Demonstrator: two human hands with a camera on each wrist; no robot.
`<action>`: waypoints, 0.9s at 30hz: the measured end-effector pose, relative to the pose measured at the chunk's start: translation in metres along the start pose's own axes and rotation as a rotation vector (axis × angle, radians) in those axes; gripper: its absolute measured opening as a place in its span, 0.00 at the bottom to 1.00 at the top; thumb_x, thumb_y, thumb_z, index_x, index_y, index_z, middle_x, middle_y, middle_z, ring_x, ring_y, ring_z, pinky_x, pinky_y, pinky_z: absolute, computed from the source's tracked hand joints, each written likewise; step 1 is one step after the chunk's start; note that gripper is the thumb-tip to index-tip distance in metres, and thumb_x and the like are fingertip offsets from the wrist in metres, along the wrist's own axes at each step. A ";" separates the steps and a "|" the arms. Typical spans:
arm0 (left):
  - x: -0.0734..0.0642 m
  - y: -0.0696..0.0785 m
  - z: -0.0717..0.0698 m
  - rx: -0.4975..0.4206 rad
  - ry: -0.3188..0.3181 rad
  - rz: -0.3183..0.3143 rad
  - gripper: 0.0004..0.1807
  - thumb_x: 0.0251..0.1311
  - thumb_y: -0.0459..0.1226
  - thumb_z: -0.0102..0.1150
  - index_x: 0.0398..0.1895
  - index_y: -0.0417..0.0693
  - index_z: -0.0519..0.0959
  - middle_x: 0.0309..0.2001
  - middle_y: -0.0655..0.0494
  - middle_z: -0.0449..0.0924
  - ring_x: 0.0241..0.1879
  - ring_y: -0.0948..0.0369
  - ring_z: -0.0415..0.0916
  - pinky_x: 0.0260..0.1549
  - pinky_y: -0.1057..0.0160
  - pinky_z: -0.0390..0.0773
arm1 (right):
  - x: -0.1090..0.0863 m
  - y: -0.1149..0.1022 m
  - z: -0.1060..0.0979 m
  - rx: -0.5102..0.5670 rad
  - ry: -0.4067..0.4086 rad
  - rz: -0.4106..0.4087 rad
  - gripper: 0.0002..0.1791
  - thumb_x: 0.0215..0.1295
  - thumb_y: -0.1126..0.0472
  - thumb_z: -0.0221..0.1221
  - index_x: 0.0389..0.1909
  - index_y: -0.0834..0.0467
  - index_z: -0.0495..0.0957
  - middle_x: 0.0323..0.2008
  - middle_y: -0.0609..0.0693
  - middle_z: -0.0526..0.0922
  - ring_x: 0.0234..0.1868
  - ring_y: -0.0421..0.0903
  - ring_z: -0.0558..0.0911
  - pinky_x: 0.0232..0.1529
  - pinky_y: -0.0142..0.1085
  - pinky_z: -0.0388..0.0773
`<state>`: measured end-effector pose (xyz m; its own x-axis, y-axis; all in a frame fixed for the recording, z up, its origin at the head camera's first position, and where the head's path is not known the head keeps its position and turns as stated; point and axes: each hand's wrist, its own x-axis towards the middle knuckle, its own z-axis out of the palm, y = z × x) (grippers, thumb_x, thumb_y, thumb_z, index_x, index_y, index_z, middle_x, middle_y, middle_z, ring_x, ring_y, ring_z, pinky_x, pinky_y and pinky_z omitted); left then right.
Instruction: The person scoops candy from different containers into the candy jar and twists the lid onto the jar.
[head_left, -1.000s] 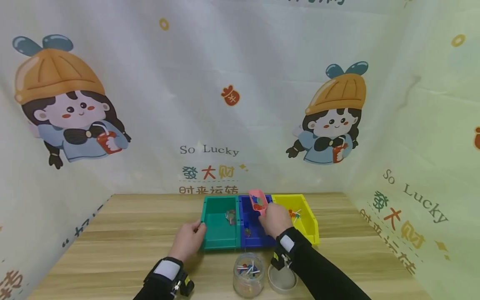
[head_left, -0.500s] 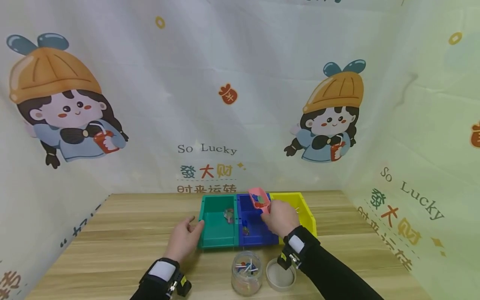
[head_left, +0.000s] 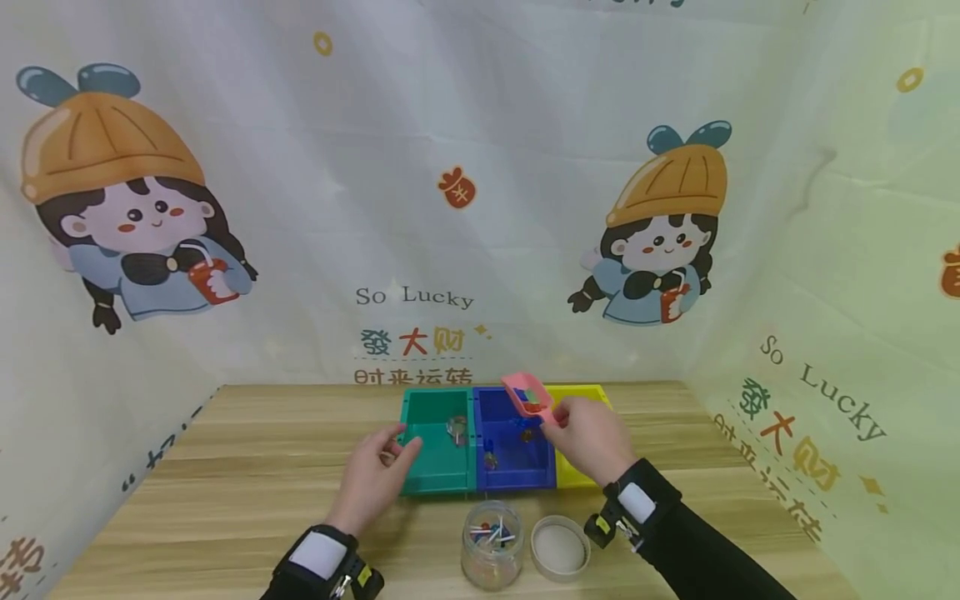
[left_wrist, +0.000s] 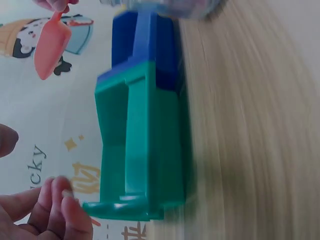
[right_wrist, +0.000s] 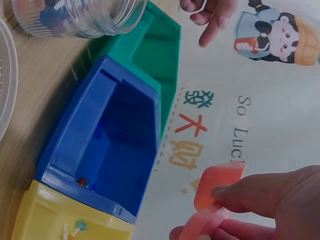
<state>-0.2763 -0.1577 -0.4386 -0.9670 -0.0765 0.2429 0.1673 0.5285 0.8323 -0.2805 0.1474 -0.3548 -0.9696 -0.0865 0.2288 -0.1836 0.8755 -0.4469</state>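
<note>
My right hand [head_left: 596, 437] pinches the handle of a pink scoop [head_left: 528, 393], held above the blue bin [head_left: 517, 473] near the yellow bin [head_left: 572, 473]. Small red, green and blue pieces lie in the scoop. At the left side of the green bin [head_left: 435, 475] is my left hand [head_left: 373, 477], fingers parted and loosely bent, holding nothing. In the left wrist view its fingertips [left_wrist: 75, 215] are close to the bin's rim; whether they touch it I cannot tell. A few small blue and gold pieces lie in the blue bin, and a clear pinkish one [head_left: 457, 430] in the green bin.
A clear jar [head_left: 491, 562] with white-stemmed, colored-head pieces stands in front of the bins. Beside it on the wooden table [head_left: 262, 467] lies a round pale lid [head_left: 560, 547]. A printed cloth [head_left: 525, 250] hangs behind the bins.
My right hand has shifted right with the scoop, uncovering pieces in the blue bin and covering more of the yellow one. My left hand's fingers have spread at the green bin's edge.
</note>
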 end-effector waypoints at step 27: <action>-0.054 0.013 0.022 -0.155 -0.283 0.029 0.38 0.73 0.52 0.70 0.76 0.39 0.74 0.69 0.40 0.78 0.65 0.45 0.81 0.59 0.47 0.87 | -0.060 -0.001 -0.052 -0.057 0.078 -0.136 0.10 0.72 0.52 0.73 0.42 0.55 0.90 0.33 0.46 0.89 0.31 0.41 0.81 0.36 0.37 0.82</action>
<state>-0.2258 -0.1281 -0.4520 -0.9728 0.1865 0.1375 0.2019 0.3907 0.8981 -0.2139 0.1766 -0.3232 -0.9204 -0.1711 0.3515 -0.3010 0.8839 -0.3580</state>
